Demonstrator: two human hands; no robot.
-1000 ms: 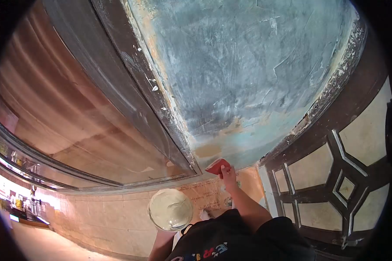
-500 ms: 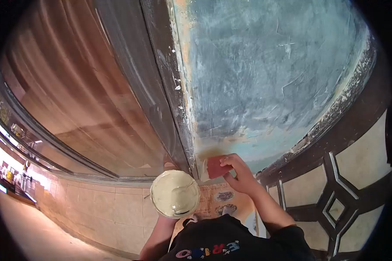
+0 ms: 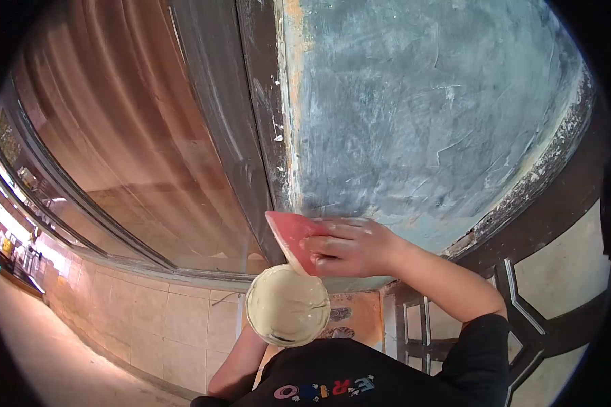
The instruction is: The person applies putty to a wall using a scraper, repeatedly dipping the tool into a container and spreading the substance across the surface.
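Observation:
My right hand [image 3: 360, 247] grips a red putty spreader [image 3: 293, 232], fingers closed around its flat body. A pale cream layer coats the spreader's lower left edge, which is at the rim of the round tub [image 3: 250, 308]. Cream-coloured putty [image 3: 278, 298] fills the tub, its surface marked by a ridge and a dark spot near the front. My left hand [image 3: 252, 337] holds the tub up from below; its fingers are hidden behind it. Ahead stands a blue-grey wall [image 3: 387, 122] with patchy, scratched plaster.
A dark wooden frame [image 3: 217, 102] borders a glass pane with a brown curtain [image 3: 129, 136] on the left. To the right is a dark panelled door [image 3: 563, 258]. Beige tiles [image 3: 190, 312] line the low wall, and a stained board [image 3: 360, 312] lies below.
My right hand has lifted the spreader from the wall's lower corner and brought it left to the tub's rim. The tub has shifted slightly right in view.

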